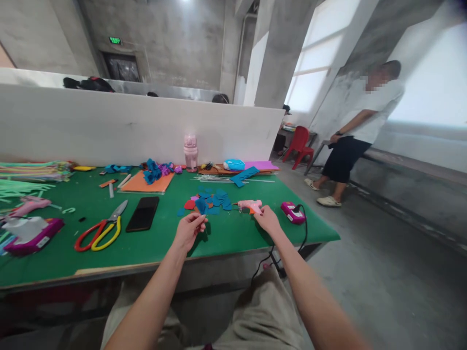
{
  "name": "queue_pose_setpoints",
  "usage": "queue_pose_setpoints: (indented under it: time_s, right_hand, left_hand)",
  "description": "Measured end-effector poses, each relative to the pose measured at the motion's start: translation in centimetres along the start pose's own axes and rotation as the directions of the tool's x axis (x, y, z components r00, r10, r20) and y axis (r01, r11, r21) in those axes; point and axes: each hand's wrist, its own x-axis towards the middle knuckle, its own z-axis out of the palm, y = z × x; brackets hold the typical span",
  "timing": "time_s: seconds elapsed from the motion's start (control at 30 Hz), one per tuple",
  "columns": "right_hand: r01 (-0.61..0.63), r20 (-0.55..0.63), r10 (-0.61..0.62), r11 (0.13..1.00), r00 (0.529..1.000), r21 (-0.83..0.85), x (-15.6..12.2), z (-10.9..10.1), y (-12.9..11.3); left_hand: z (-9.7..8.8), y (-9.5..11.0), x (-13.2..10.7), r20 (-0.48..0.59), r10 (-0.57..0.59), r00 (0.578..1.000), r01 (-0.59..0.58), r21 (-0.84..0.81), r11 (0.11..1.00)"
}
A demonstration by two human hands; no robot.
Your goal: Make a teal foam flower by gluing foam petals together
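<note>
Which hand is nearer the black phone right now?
Left. The left hand is to the right of the phone, with a gap between them; the right hand is farther right, at the handle of the pink glue gun.

Your left hand (190, 229) is above the table (228, 236), just inside its near edge, with thumb and index fingertip pinched together. Your right hand (267, 219) is nearer the right edge, fingers curled. Both bare forearms (166, 277) cross the near edge, angled inward.

glue gun (249, 205) — grip partly hidden by right hand (268, 220)
</note>
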Motion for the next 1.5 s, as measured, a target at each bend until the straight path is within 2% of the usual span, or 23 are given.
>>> queue_pose_setpoints:
  time_s: [0.1, 0.17, 0.2, 0.27, 0.33, 0.5, 0.67, 0.83, 1.13, 1.5]
  right_hand:
    - [0.010, 0.037, -0.020, 0.967, 0.999, 0.254, -2.8, 0.8, -1.5]
    - [-0.068, 0.176, -0.065, 0.749, 0.982, 0.659, -4.9, 1.3, -2.9]
    - [-0.132, 0.268, -0.117, 0.646, 0.956, 0.751, -5.9, 1.5, -3.6]
    - [-0.260, 0.398, -0.190, 0.503, 0.897, 0.825, -7.6, 1.8, -4.9]
    - [-0.297, 0.418, -0.206, 0.442, 0.885, 0.847, -8.7, 2.0, -5.8]
    - [-0.097, 0.279, -0.290, 0.513, 0.915, 0.853, -9.8, 2.1, -6.3]
    - [0.079, 0.186, -0.381, 0.583, 0.906, 0.809, -10.2, 2.3, -5.9]
    - [0.248, 0.116, -0.438, 0.686, 0.891, 0.684, -10.3, 2.5, -6.1]
    - [0.344, 0.100, -0.469, 0.762, 0.878, 0.549, -10.5, 1.8, -7.1]
    - [0.401, 0.049, -0.487, 0.769, 0.872, 0.497, -10.5, 1.9, -7.9]
  left_hand:
    - [-0.1, 0.0, -0.2, 0.000, 0.020, 1.000, -0.020, 0.002, 1.000]
    - [-0.1, 0.1, -0.2, -0.001, 0.030, 1.000, -0.030, 0.001, 1.000]
    - [-0.1, 0.1, -0.2, -0.003, 0.033, 0.999, -0.033, 0.003, 0.999]
    - [0.0, 0.2, -0.1, -0.011, 0.033, 0.999, -0.033, 0.011, 0.999]
    - [0.0, 0.2, 0.0, -0.025, 0.033, 0.999, -0.032, 0.020, 0.999]
    - [0.0, 0.2, 0.2, -0.050, 0.033, 0.998, -0.031, 0.034, 0.999]
    - [0.1, 0.2, 0.2, -0.064, 0.048, 0.997, -0.046, 0.034, 0.998]
    - [0.0, 0.1, 0.3, -0.057, 0.069, 0.996, -0.066, 0.049, 0.997]
    - [0.0, 0.1, 0.3, -0.056, 0.079, 0.995, -0.075, 0.070, 0.995]
    - [-0.1, 0.0, 0.3, -0.042, 0.088, 0.995, -0.086, 0.052, 0.995]
